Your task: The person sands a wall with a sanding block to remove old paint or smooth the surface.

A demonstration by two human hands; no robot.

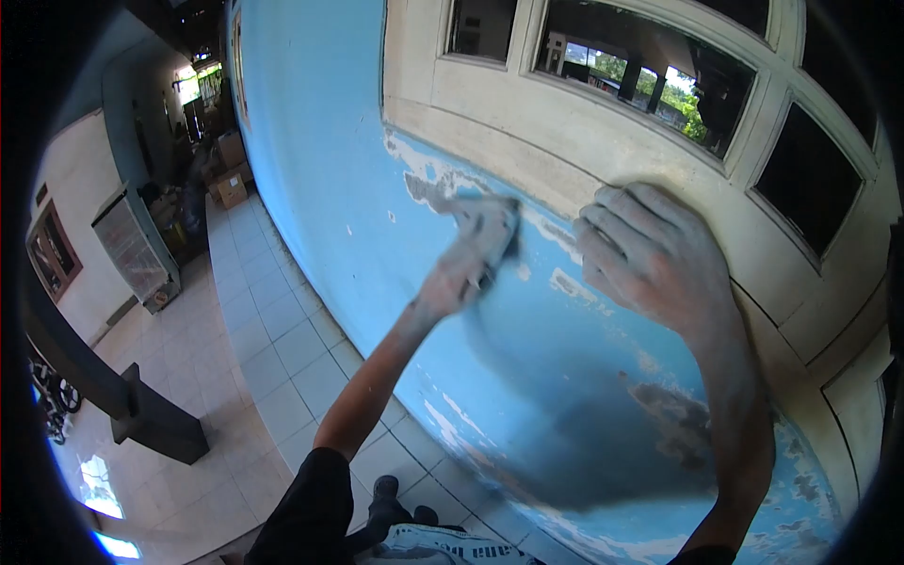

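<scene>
My left hand (471, 250) is closed against the light blue wall (320, 122), just below the window frame. A dark edge shows at its fingers, but blur hides what the thing is. Grey dust coats both hands. My right hand (650, 250) lies over the cream window sill (513, 155), its fingers bent and slightly apart, with nothing visible in them. Around my left hand the paint has come off in a rough whitish-grey patch (428, 179). More bare patches (673, 424) mark the wall lower down, beneath my right forearm.
Glass panes (650, 71) sit in the cream frame above. A tiled ledge (320, 367) runs along the wall's foot. To the left stand a dark post (160, 428) and a glass-fronted cabinet (137, 245). Cardboard boxes (231, 188) are stacked at the far end.
</scene>
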